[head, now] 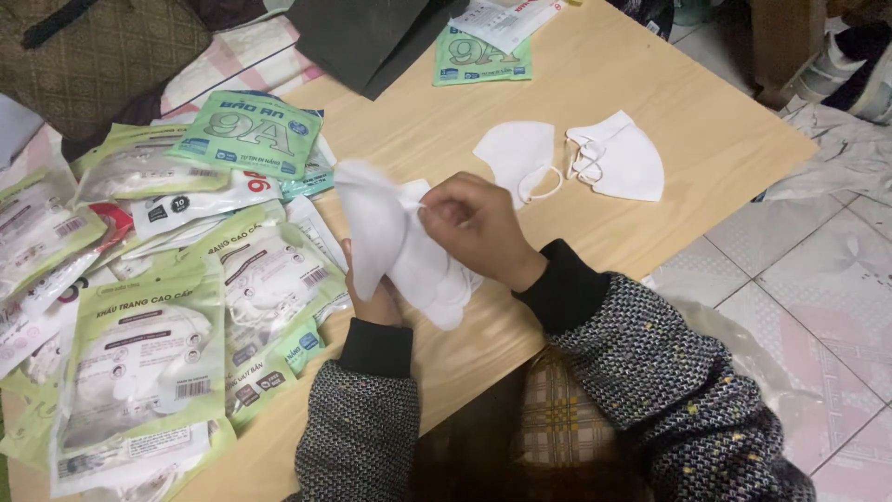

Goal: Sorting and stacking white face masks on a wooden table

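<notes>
White face masks point(409, 246), a small stack of folded ones, are being held above the middle of the wooden desk point(650, 102), close to its near edge. Going from the left: green-and-white mask packets point(139, 363) are lying heaped over the desk's left end, some overlapping and spilling past the edge, with one green packet point(246, 130) sitting on top toward the far side. Next, the left hand point(376, 302) is cupping the stack from underneath, its fingers closed around the lower edges of the masks; most of that hand is hidden behind them. Just to the right, the right hand point(474, 228) is pinching the top mask near its upper edge, fingers curled shut on the fabric. Both arms are wearing speckled grey knitted sleeves with dark cuffs. Farther right, two loose white masks point(618, 158) are lying flat side by side on the desk, their ear loops touching, well apart from the hands. Near the far edge, another green packet point(483, 56) is lying partly under a sheet of paper and beside a dark cloth point(372, 37).
</notes>
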